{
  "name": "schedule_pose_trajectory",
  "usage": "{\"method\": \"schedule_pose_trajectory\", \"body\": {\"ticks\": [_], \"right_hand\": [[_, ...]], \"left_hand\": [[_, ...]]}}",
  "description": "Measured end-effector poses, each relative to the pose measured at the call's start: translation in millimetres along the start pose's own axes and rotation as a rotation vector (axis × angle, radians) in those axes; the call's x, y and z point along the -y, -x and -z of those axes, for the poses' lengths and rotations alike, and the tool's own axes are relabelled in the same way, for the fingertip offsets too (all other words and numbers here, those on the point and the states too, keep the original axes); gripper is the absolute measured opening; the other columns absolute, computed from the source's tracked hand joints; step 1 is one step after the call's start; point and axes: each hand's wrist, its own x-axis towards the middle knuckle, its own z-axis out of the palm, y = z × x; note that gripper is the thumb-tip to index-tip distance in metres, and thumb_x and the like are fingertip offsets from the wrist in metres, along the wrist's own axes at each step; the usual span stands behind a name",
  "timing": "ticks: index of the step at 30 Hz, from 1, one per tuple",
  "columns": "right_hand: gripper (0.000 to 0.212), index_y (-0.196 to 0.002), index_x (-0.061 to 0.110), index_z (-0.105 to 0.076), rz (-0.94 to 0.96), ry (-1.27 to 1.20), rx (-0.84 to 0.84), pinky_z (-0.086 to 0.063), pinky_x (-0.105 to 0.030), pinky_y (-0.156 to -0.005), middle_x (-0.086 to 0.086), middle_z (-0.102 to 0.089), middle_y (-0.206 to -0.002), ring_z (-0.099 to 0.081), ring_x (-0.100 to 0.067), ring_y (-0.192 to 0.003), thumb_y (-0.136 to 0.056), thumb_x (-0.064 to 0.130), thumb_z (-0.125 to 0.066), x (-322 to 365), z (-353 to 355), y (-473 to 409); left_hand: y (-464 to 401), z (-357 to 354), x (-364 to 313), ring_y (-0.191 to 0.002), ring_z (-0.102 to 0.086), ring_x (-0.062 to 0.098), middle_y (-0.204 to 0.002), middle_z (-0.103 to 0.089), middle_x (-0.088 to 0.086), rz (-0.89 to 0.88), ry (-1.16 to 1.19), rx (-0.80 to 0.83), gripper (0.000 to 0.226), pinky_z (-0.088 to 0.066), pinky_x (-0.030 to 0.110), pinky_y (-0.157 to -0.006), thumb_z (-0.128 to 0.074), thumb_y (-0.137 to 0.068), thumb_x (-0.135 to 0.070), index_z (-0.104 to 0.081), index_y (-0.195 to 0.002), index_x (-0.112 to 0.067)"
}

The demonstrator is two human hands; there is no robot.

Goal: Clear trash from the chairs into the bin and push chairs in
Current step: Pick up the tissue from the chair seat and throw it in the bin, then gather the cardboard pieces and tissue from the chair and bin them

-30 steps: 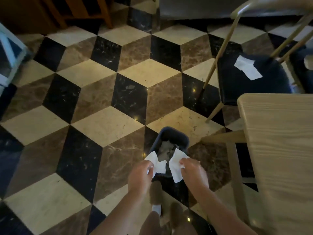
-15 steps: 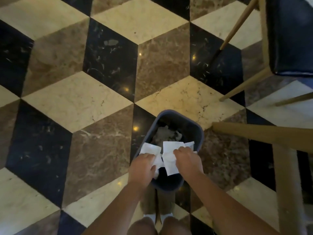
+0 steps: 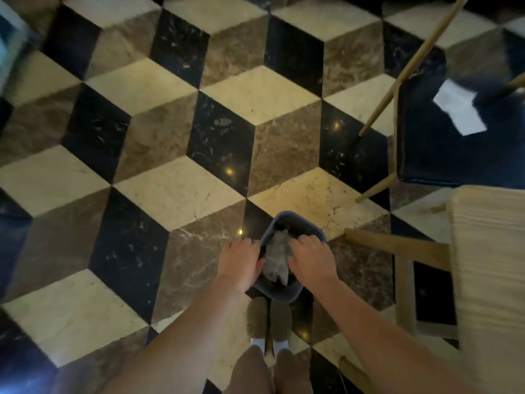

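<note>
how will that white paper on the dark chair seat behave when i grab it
The flat white paper sheet looks thin, so probably floppy and very light. It lies flush on the dark blue cushioned chair seat, so pinching an edge may take a try. Unlikely to roll.

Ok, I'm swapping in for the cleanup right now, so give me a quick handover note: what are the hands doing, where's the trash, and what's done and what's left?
Left hand: spread open, palm down, at the left rim of the bin, holding nothing visible.
Right hand: the same at the right rim.
Bin: on the floor just ahead of the feet, with crumpled paper inside.
Done: some trash is in the bin.
Left: a white paper lies on the dark seat of the chair at upper right, and that chair stands out from the wooden table. Bin the paper, then push the chair in. Other chairs are out of view.
</note>
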Motion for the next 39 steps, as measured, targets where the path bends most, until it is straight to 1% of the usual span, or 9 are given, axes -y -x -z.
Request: {"method": "schedule_pose_trajectory", "body": {"ticks": [3,8,11,14,19,25,29,35,39], "right_hand": [[0.033,-0.124,0.018,-0.048,-0.003,0.001,-0.051,-0.042,-0.039,-0.093,-0.006,-0.055,-0.124,-0.049,-0.026,-0.114,-0.095,0.033,-0.044,21.5,75.3,24.7],[0.031,-0.117,0.021,-0.051,0.021,0.042,-0.258,-0.043,-0.040,-0.091,-0.005,-0.057,-0.118,-0.051,-0.024,-0.110,-0.089,0.033,-0.051,53.9,173.2,40.2],[0.033,-0.120,0.020,-0.049,0.041,0.100,-0.341,-0.041,-0.041,-0.094,-0.006,-0.055,-0.123,-0.049,-0.025,-0.114,-0.090,0.035,-0.049,70.2,221.6,37.5],[0.037,-0.125,0.019,-0.047,0.045,0.128,-0.393,-0.040,-0.043,-0.099,-0.007,-0.054,-0.128,-0.048,-0.025,-0.119,-0.094,0.038,-0.045,88.4,263.0,24.3],[0.037,-0.127,0.021,-0.046,0.061,0.115,-0.467,-0.038,-0.044,-0.102,-0.007,-0.051,-0.132,-0.045,-0.026,-0.121,-0.094,0.039,-0.043,118.6,314.6,-14.0],[0.038,-0.129,0.023,-0.043,-0.010,0.102,-0.463,-0.033,-0.043,-0.106,-0.004,-0.046,-0.138,-0.040,-0.024,-0.126,-0.095,0.041,-0.041,158.0,347.9,-83.5],[0.042,-0.133,0.024,-0.039,-0.098,0.048,-0.481,-0.029,-0.042,-0.109,-0.003,-0.043,-0.142,-0.036,-0.023,-0.130,-0.095,0.043,-0.040,182.9,373.7,-132.9],[0.042,-0.132,0.022,-0.042,-0.222,-0.010,-0.503,-0.033,-0.041,-0.106,-0.005,-0.046,-0.138,-0.040,-0.024,-0.127,-0.095,0.041,-0.041,208.9,403.7,-190.5],[0.042,-0.132,0.021,-0.043,-0.274,-0.038,-0.521,-0.034,-0.042,-0.104,-0.005,-0.047,-0.136,-0.041,-0.025,-0.125,-0.094,0.039,-0.043,197.2,420.2,-222.3]], "left_hand": [[33.3,68.9,-1.9,-0.107,-0.056,0.025,-0.113,-0.060,0.004,0.028,-0.034,-0.087,0.030,-0.044,0.037,-0.092,-0.047,-0.092,-0.035,-0.053,-0.115,-0.017],[66.6,156.5,6.7,-0.111,-0.056,0.023,-0.119,-0.061,0.004,0.094,-0.050,-0.303,0.040,-0.042,0.038,-0.095,-0.045,-0.092,-0.039,-0.050,-0.124,-0.017],[75.2,201.0,15.3,-0.113,-0.055,0.021,-0.121,-0.060,0.002,0.138,-0.043,-0.415,0.042,-0.042,0.037,-0.096,-0.045,-0.092,-0.040,-0.048,-0.128,-0.018],[72.2,237.7,31.2,-0.113,-0.055,0.019,-0.121,-0.061,0.000,0.163,-0.019,-0.486,0.041,-0.041,0.037,-0.097,-0.045,-0.092,-0.041,-0.048,-0.128,-0.021],[47.3,298.6,60.6,-0.118,-0.052,0.022,-0.128,-0.057,0.001,0.209,0.011,-0.530,0.042,-0.037,0.041,-0.103,-0.043,-0.093,-0.043,-0.047,-0.129,-0.021],[-5.8,351.5,112.3,-0.113,-0.055,0.022,-0.121,-0.061,0.002,0.096,-0.032,-0.607,0.040,-0.040,0.039,-0.100,-0.043,-0.093,-0.043,-0.050,-0.124,-0.019],[-46.6,392.0,154.6,-0.111,-0.057,0.019,-0.119,-0.062,0.000,-0.016,-0.043,-0.600,0.036,-0.040,0.038,-0.103,-0.045,-0.093,-0.041,-0.053,-0.119,-0.018],[-99.0,444.1,200.7,-0.105,-0.057,0.019,-0.111,-0.063,0.001,-0.157,-0.151,-0.572,0.032,-0.040,0.035,-0.097,-0.041,-0.093,-0.041,-0.055,-0.108,-0.016],[-148.7,469.4,204.9,-0.106,-0.058,0.019,-0.114,-0.063,0.000,-0.218,-0.154,-0.567,0.034,-0.040,0.034,-0.097,-0.042,-0.093,-0.042,-0.057,-0.111,-0.017]]}}
